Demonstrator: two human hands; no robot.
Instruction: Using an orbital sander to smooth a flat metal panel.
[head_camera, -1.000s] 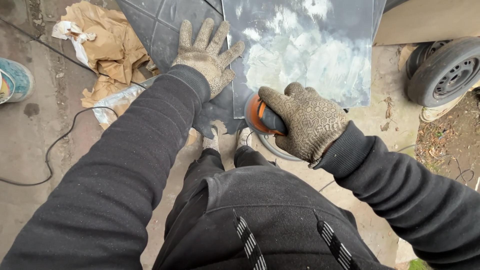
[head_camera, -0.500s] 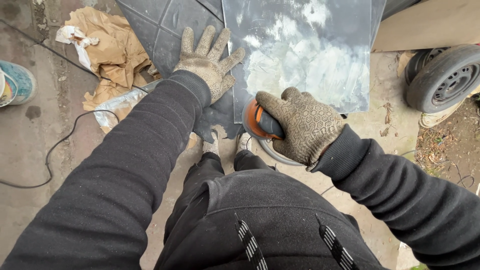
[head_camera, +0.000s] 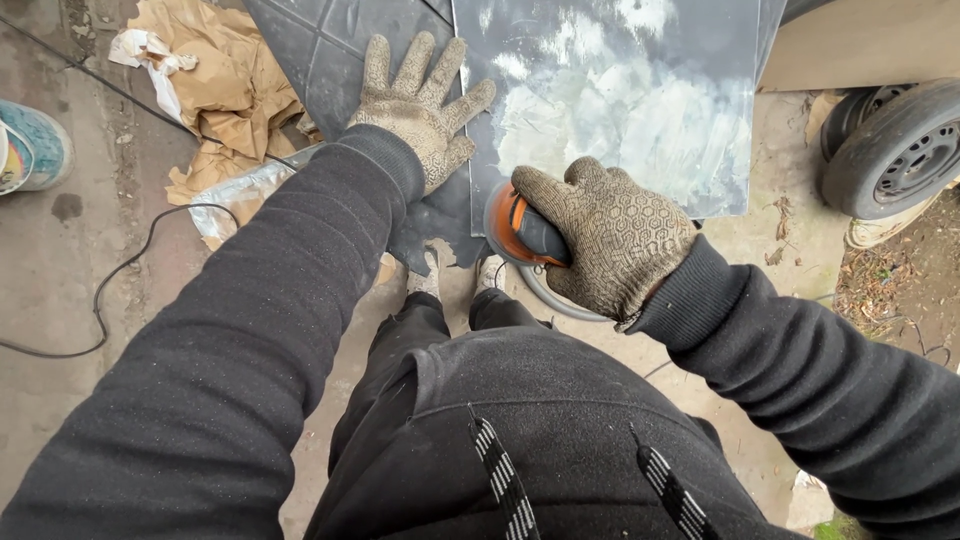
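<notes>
Since the earlier frames the right hand (head_camera: 610, 235) and its sander (head_camera: 520, 232) have slid slightly lower along the bottom edge of the grey panel (head_camera: 620, 100), while the left hand (head_camera: 415, 100) has stayed pressed in place. The panel is a flat, rectangular sheet, dark grey, smeared with chalky white patches of irregular outline. Left of the panel lies a darker sheet (head_camera: 320, 50) scored with straight grooves. The left hand, in a knitted, dust-stained glove with a dotted palm texture, lies flat with fingers spread across the seam between that sheet and the panel, grasping nothing. The right hand, in a like glove with a hexagon pattern, is clenched over the top of the sander, an orange-and-grey rounded tool at the panel's lower left corner; the fingers wrap its dome, and its round pad shows below the palm. Most of the sander body is hidden by the glove. Crumpled brown paper (head_camera: 225, 90) lies further left of the panel, a tyre (head_camera: 895, 150) to its right, cut off by the frame edge.
</notes>
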